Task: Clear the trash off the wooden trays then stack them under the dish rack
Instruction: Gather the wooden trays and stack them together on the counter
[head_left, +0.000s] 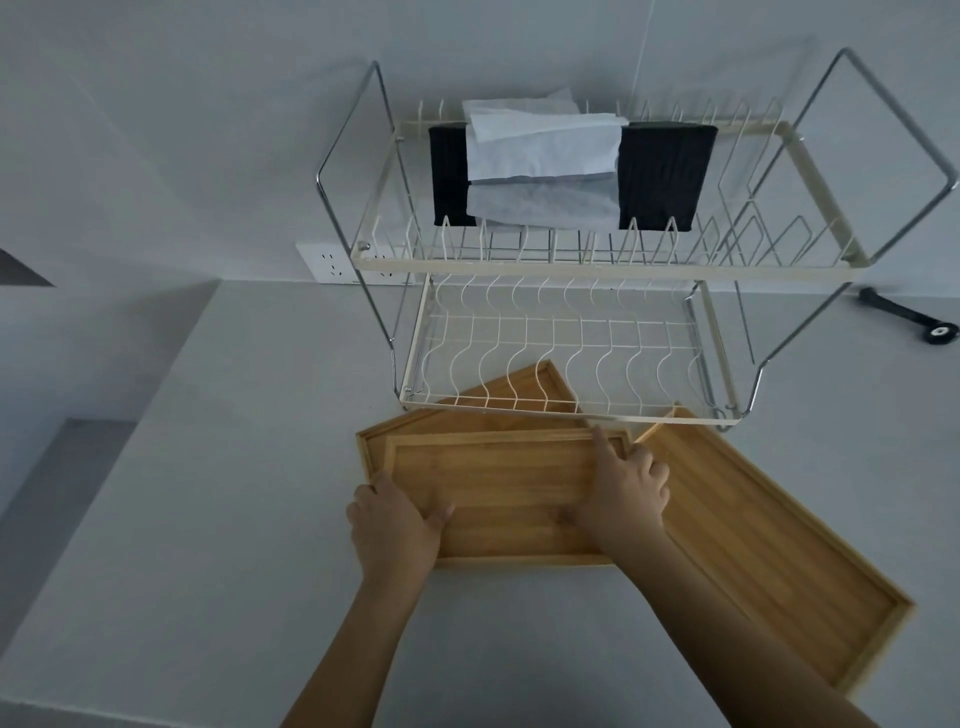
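Observation:
Three bare wooden trays lie on the white counter in front of the two-tier wire dish rack (571, 415). The top small tray (509, 493) rests on a second tray (483, 410) that reaches partly under the rack's lower shelf. My left hand (395, 519) grips the top tray's left edge, thumb on its floor. My right hand (623, 488) holds its right side, fingers over the rim. A larger tray (769, 535) lies angled to the right, one corner under the rack. No trash shows on any tray.
A black tissue box (670, 171) with white tissues (540, 150) sits on the rack's upper shelf. A wall socket (332, 262) is behind the rack's left leg. A black tool (909, 317) lies at the far right. The counter's edge drops off at the left.

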